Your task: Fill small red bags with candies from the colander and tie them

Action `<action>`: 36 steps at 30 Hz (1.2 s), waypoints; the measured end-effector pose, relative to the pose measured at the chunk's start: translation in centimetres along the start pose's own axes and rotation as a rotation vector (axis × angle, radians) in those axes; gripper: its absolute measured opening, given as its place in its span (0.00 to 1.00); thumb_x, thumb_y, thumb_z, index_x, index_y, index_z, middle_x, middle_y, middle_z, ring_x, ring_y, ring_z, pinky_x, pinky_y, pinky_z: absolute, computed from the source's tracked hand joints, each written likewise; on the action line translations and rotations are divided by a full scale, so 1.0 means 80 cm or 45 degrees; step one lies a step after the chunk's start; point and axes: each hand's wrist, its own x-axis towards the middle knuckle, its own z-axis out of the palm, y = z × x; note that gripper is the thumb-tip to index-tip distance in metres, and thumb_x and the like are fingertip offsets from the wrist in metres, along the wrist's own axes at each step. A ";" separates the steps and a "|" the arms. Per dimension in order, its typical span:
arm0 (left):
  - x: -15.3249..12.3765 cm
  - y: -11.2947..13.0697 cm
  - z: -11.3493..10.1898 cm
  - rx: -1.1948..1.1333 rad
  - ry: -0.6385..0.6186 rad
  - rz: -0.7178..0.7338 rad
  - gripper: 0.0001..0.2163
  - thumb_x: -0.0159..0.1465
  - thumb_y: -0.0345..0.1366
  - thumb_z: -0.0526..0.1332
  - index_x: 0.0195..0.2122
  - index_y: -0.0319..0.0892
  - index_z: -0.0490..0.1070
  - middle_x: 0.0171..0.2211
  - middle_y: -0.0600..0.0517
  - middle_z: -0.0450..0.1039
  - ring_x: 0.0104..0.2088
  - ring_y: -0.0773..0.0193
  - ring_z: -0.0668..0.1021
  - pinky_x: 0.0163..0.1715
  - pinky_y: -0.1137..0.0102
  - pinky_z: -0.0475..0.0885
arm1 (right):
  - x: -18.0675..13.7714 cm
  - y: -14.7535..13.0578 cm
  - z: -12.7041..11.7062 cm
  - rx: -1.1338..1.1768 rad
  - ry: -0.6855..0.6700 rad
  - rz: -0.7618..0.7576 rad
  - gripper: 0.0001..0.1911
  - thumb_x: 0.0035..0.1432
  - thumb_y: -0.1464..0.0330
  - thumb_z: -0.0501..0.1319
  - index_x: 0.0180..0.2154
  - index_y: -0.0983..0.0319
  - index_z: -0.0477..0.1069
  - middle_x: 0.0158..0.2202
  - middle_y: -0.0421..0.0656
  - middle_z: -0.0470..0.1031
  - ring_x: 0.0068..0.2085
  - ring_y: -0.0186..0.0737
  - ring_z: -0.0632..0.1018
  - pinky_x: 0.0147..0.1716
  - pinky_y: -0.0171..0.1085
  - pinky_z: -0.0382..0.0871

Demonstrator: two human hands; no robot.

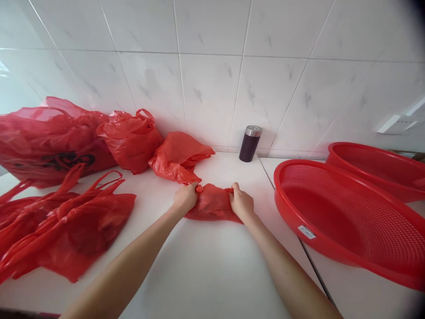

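A small red plastic bag (212, 204) lies on the white counter (206, 266) in the middle. My left hand (186, 198) is closed on its left handle and my right hand (241, 203) is closed on its right handle. The bag is bunched between the two hands. Just behind it sits another crumpled red bag (177, 157).
Several red plastic bags lie at the left: a large printed one (46, 141), a knotted one (131, 139) and flat ones (66, 226). A red perforated basin (352, 217) and a second red basin (378, 166) stand at the right. A dark cylindrical container (250, 143) stands against the tiled wall.
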 end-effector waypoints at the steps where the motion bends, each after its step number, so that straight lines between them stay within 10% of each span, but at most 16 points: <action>1: 0.003 0.002 0.003 0.019 0.005 0.003 0.20 0.62 0.32 0.49 0.53 0.48 0.71 0.40 0.43 0.78 0.40 0.48 0.78 0.37 0.61 0.67 | 0.001 0.000 0.003 -0.023 -0.001 0.000 0.09 0.65 0.67 0.47 0.45 0.59 0.61 0.27 0.41 0.75 0.28 0.40 0.75 0.24 0.35 0.50; 25: -0.092 -0.049 -0.033 -0.232 0.237 -0.120 0.17 0.67 0.46 0.47 0.38 0.45 0.73 0.30 0.50 0.77 0.30 0.58 0.77 0.29 0.69 0.67 | -0.007 0.016 0.010 0.079 0.270 0.183 0.10 0.66 0.70 0.48 0.43 0.62 0.66 0.29 0.46 0.76 0.29 0.40 0.74 0.27 0.34 0.52; 31: -0.100 0.004 -0.073 -0.237 0.583 0.089 0.17 0.67 0.36 0.50 0.56 0.45 0.63 0.59 0.44 0.64 0.57 0.56 0.67 0.55 0.61 0.61 | -0.010 0.018 0.007 0.285 0.289 0.128 0.12 0.66 0.58 0.48 0.40 0.60 0.62 0.24 0.40 0.72 0.25 0.39 0.70 0.24 0.33 0.51; 36: -0.070 0.057 -0.047 -0.086 0.057 0.497 0.15 0.62 0.37 0.58 0.51 0.47 0.69 0.55 0.46 0.68 0.56 0.51 0.67 0.56 0.56 0.61 | -0.018 0.018 0.005 0.502 0.350 0.009 0.17 0.62 0.51 0.47 0.35 0.57 0.58 0.23 0.38 0.70 0.25 0.40 0.70 0.24 0.32 0.54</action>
